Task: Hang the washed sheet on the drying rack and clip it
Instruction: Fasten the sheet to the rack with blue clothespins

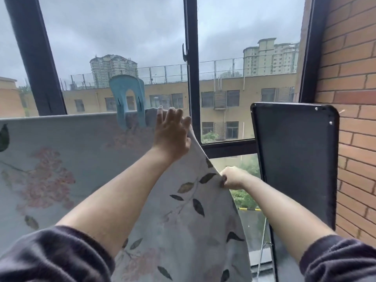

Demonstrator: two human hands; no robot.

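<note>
A big blue clip (128, 104) sits on the top fold of the sheet (81, 159), just left of the left hand (172, 131). A dark flat panel (295, 159) stands close on the right, against the brick wall (350, 78). Behind is a black-framed window (191, 58) with yellow buildings (244, 88) outside. The sheet hangs over a rail which it hides; its top line runs left to right and the cloth falls down. The left hand lies on the top with fingers almost straight. The right hand (234, 178) pinches the sheet's side edge lower down.
</note>
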